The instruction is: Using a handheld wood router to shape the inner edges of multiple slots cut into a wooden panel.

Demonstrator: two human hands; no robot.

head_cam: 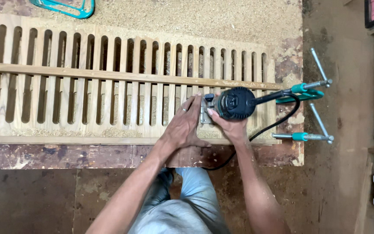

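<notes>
Router (235, 103): black trim tool, centre right of frame, stood on slotted wooden panel (109, 86).
Left hand (186, 125): spread flat beside its base, steadying.
Right hand (230, 125): wrapped around the body, guiding.
Clamps (312, 86): 2, far right, pinning panel to workbench (66, 156).

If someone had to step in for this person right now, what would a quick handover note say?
Left hand: flat on the slotted wooden panel, fingertips against the metal base of the router.
Right hand: wrapped around the router's black body from below, steadying it near the panel's right end.
The router's black cord loops off the bench's right edge.
The panel lies on a sawdust-covered workbench, with a wooden strip across it; two teal-handled clamps sit at the right end.
Done: a long row of slots is cut across the panel.
Left: cannot tell how many slots remain; the router covers the spot being worked.
</notes>
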